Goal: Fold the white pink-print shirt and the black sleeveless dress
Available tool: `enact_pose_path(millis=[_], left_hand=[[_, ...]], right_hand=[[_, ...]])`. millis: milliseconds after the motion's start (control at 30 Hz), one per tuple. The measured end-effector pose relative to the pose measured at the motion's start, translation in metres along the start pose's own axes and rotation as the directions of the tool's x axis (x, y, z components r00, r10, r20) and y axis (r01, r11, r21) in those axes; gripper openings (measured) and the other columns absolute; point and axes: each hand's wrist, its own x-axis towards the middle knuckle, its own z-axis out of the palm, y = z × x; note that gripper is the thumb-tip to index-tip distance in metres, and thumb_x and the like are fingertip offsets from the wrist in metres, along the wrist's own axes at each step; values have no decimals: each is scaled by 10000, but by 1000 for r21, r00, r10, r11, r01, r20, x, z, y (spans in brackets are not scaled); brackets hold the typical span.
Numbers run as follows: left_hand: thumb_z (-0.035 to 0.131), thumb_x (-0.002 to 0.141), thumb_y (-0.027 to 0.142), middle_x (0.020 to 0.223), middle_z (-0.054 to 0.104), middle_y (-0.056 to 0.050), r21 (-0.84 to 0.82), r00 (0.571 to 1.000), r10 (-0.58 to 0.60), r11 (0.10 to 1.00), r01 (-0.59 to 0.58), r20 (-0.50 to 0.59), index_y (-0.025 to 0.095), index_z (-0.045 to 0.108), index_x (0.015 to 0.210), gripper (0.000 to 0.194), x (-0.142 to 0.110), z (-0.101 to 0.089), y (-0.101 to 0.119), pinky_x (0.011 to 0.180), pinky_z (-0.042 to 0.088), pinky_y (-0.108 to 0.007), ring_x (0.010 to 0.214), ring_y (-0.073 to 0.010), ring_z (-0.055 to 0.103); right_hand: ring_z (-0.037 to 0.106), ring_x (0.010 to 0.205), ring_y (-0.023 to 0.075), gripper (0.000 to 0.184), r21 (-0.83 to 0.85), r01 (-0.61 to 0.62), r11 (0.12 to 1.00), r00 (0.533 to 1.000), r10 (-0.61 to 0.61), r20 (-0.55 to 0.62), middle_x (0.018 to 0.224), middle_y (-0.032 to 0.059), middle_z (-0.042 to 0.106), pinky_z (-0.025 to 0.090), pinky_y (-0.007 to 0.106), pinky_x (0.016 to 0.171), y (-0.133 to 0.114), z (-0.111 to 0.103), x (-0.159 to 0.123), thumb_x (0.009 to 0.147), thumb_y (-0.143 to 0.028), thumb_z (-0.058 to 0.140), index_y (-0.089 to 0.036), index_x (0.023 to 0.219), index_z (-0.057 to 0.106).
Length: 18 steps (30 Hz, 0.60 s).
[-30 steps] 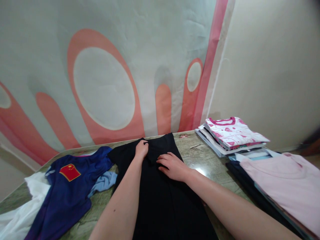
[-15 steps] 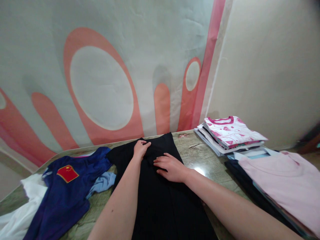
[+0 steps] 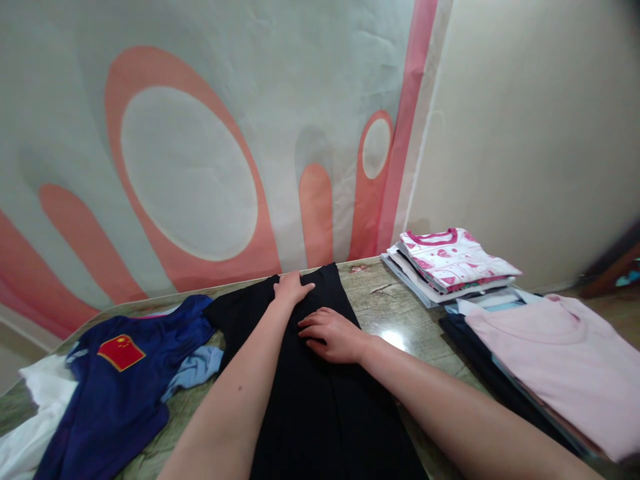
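Note:
A black garment (image 3: 320,400) lies lengthwise in front of me, with a short sleeve spread at its far left; I cannot tell whether it is a shirt or a dress. My left hand (image 3: 293,288) rests on the cloth close to its far edge, thumb stretched out to the right and the other fingers reaching forward. Lower and to the right, my right hand (image 3: 334,335) lies on the same garment with its fingers extended and slightly bent. Both hands press on the fabric, and neither shows cloth gripped in it.
Left of the black garment lie a navy shirt (image 3: 130,393) with a red flag patch, a light blue cloth (image 3: 195,369) and a white garment (image 3: 45,407). On the right are a stack topped by a pink-and-white shirt (image 3: 455,257) and another topped by a pale pink shirt (image 3: 555,360). A wall stands behind the table (image 3: 395,300).
My left hand has slid slightly right and forward over the black garment, its thumb now apart from the fingers. My right hand stays on the cloth. The whole view has shifted a little.

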Motion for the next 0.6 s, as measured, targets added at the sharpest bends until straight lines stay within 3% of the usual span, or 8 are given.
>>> enact_pose_path(millis=[100,233,433,600], left_hand=[[702,702,510,1121,674,-111,8,998,11,1000,-12,57,236,647,983,396,18,4,4,877,423,-407,1077,-320,589],[603,811,401,972,708,-74,10,999,26,1000,-26,47,233,663,849,183,31,7,0,775,449,-307,933,-248,642],[453,899,427,942,700,-110,49,999,37,998,-37,-9,220,645,868,284,31,8,-6,756,446,-317,922,-264,637],[619,765,527,829,702,-65,44,998,38,998,-40,41,227,638,776,300,32,6,0,722,452,-286,833,-241,645]], right_hand=[[560,1142,191,269,-10,-1,1000,1000,1,12,1208,57,649,361,366,997,-1,-3,0,866,-219,567,-220,1118,659],[565,1130,191,270,-19,6,1000,1000,-6,12,1210,59,648,355,363,995,-1,-4,0,860,-213,564,-217,1111,662],[562,1123,193,266,-29,17,999,1000,-17,10,1207,60,649,354,362,985,2,-3,0,854,-215,555,-205,1095,667],[564,1115,193,272,-32,11,999,1000,-10,17,1202,53,650,357,364,975,2,-3,0,848,-208,557,-219,1096,667]])
